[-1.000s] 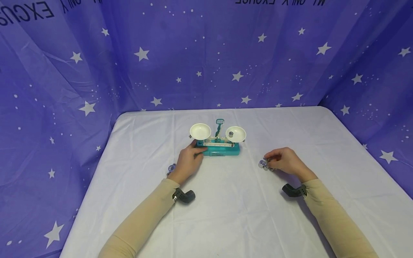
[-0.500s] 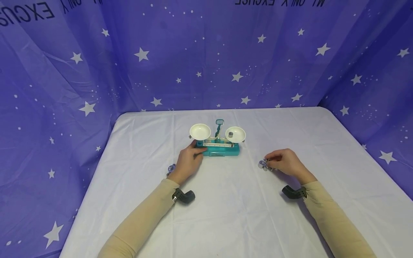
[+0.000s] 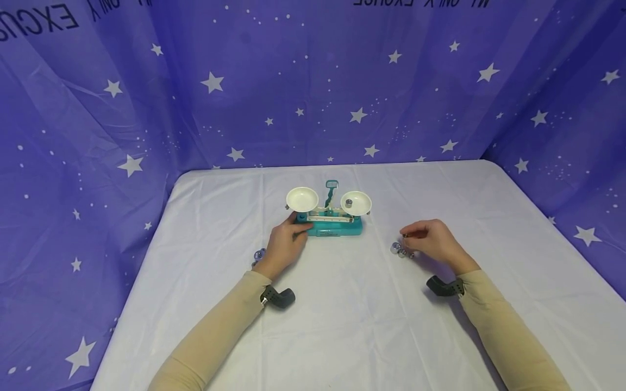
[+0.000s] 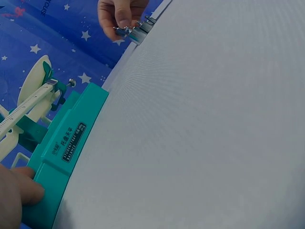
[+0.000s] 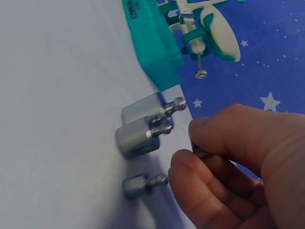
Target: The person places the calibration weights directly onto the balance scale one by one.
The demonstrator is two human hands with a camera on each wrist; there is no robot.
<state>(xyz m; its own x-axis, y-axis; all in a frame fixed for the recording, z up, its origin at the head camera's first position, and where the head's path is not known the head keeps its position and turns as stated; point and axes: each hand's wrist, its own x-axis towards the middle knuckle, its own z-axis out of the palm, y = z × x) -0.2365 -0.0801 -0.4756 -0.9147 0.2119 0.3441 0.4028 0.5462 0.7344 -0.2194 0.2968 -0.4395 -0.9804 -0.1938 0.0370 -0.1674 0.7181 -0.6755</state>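
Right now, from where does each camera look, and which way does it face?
Head: worn on the head, facing forward and down at the teal-and-white pan balance; left hand, right hand and beige sleeves show.
Left wrist: on that wrist, facing along the balance; left hand at lower left, right hand at top.
Right wrist: on that wrist, facing cylindrical silver metal weights; right hand shows close up.
Both wrist views share the balance and weights.

We are seeing a teal scale [image 3: 337, 231] with creamy white pans [image 3: 299, 196] and a black label [image 4: 74, 141] bearing white lettering. The weights [image 5: 136, 139] are gleaming silver. We are viewing a purple-blue curtain [image 3: 274, 70] patterned with white stars and dots and black lettering. The worktop [image 3: 352, 326] is showing plain white, the sleeves [image 3: 215, 328] beige, the wristbands [image 3: 282, 298] black.
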